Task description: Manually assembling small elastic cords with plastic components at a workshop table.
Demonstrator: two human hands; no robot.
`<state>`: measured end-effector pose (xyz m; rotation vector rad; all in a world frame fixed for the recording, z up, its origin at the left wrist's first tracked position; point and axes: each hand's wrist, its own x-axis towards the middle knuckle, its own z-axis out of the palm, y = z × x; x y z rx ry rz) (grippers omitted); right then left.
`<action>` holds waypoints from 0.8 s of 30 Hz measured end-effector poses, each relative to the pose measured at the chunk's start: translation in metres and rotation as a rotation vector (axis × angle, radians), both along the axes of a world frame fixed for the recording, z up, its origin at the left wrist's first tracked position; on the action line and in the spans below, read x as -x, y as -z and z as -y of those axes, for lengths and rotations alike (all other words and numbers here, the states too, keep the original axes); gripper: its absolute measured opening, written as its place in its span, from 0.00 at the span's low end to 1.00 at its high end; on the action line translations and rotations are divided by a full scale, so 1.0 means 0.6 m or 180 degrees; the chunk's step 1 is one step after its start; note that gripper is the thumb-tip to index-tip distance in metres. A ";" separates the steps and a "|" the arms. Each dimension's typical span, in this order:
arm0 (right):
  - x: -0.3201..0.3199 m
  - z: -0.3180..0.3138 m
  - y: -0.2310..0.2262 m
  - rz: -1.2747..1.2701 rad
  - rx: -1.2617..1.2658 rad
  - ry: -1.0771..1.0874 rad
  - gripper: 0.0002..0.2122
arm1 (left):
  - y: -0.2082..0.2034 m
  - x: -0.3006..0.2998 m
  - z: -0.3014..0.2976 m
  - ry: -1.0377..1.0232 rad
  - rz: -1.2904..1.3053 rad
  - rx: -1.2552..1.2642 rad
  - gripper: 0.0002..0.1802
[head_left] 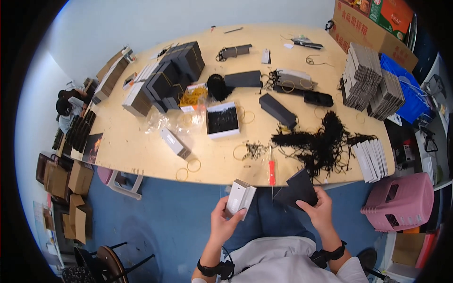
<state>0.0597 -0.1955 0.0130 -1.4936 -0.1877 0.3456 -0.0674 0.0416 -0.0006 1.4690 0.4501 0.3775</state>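
Handling of card pieces at the near side of a pale wooden table (212, 166). In the left hand (222, 220), just off the near edge, a small stack of white cards (239, 202), gripped between thumb and fingers and held tilted. In the right hand (321, 207), a dark card piece (300, 188), pinched by its right side with thumb on top; single or layered, cannot tell. Note the gap between white stack and dark piece: near each other, not touching. Slightly farther, between the two hands, a red-handled tool (271, 173) lying on the table, touched by neither. Beyond the right hand, a large heap of black cords (330, 141), loose and tangled. Farther left, an open white box (224, 135) with black contents and, beside it, a pile of yellow rubber bands (193, 95). Judge the work as partway along. Apparently done, to go by the binding: large dark stacks (188, 61) at far left, with yellow bands around, and a dark bundle (243, 79) at far centre, with a black tassel-like bunch at its left end. Apparently left: fanned white cards (370, 160) at near right, without visible cords; the loose heap itself; tall grey-brown stacks (362, 78) at far right. Exact counts too small to read.
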 end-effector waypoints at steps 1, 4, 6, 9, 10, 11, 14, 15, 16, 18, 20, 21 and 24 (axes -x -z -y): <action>0.014 0.007 0.018 0.0007 0.0128 0.0085 0.17 | 0.012 0.007 0.010 -0.0007 -0.0024 0.0012 0.22; 0.046 0.019 0.058 0.0436 0.0640 0.0104 0.16 | 0.051 0.022 0.028 -0.0055 -0.0203 -0.0805 0.20; 0.056 0.018 0.077 0.0577 0.0796 0.0151 0.15 | 0.045 0.028 0.031 0.0120 -0.0304 -0.1241 0.20; 0.061 0.012 0.096 0.0883 0.0623 0.0530 0.15 | 0.055 0.035 0.041 0.0249 -0.0343 -0.1375 0.19; 0.062 0.009 0.096 0.1110 0.0842 0.0556 0.15 | 0.068 0.039 0.044 0.0208 -0.0294 -0.1059 0.19; 0.061 0.008 0.094 0.1348 0.1061 0.0595 0.15 | 0.079 0.041 0.048 0.0202 -0.0284 -0.1071 0.19; 0.061 0.000 0.105 0.1277 0.0928 0.0722 0.16 | 0.098 0.044 0.058 0.0017 -0.0381 -0.0625 0.18; 0.058 -0.004 0.107 0.1287 0.0918 0.0729 0.16 | 0.099 0.042 0.059 0.0016 -0.0357 -0.0700 0.18; 0.057 -0.007 0.109 0.1309 0.0895 0.0783 0.16 | 0.099 0.041 0.060 0.0017 -0.0342 -0.0769 0.17; 0.055 -0.010 0.113 0.1329 0.0871 0.0840 0.16 | 0.092 0.038 0.063 0.0039 -0.0362 -0.0941 0.17; 0.053 -0.013 0.114 0.1474 0.0939 0.0856 0.15 | 0.083 0.036 0.066 0.0048 -0.0384 -0.1113 0.16; 0.052 -0.015 0.113 0.1472 0.0938 0.0855 0.15 | 0.081 0.034 0.070 -0.0026 -0.0348 -0.1094 0.16; 0.047 -0.020 0.110 0.1651 0.0869 0.0841 0.15 | 0.087 0.033 0.071 -0.0116 -0.0316 -0.1026 0.17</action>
